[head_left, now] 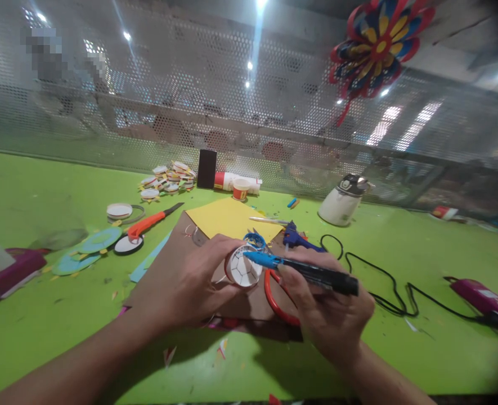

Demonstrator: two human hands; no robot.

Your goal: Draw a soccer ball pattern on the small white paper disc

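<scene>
My left hand (189, 278) is closed around a small white paper ring (243, 269) with drawn lines on it, held above a brown cardboard sheet (249, 301). My right hand (324, 306) grips a black marker with a blue tip (303, 270), and the tip touches the ring's top edge. Red-handled scissors (276, 304) lie under my right hand. A yellow paper sheet (232, 219) rests on the cardboard's far side.
A blue glue gun (297, 239) with a black cord (384, 287) lies right of the cardboard. An orange utility knife (151, 222), paper discs (92, 247), a pile of finished rings (168, 180), a glue bottle (236, 183), a white kettle (341, 202) and a mesh fence (189, 112) surround the green table (63, 315).
</scene>
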